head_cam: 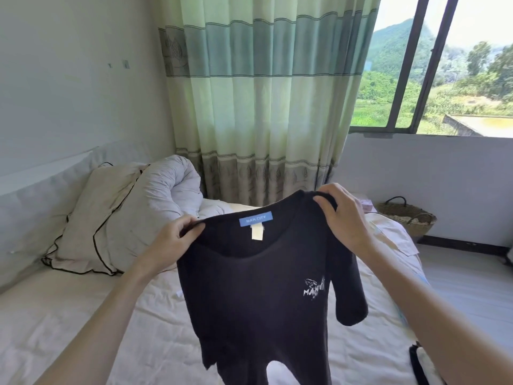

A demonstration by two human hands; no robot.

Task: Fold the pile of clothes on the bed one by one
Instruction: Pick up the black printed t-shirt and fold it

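Head view: left hand (177,234) and right hand (344,215) pinch black T-shirt (258,295) shoulders; basket (408,215) contents unclear.

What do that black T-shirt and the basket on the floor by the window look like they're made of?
Black T-shirt: soft matte knit, probably cotton; it hangs limp from both hands and shows no sheen, though the exact fibre can't be told. Basket: woven natural fibre, perhaps straw or seagrass, tan and matte, with a visible weave and dark loop handles.
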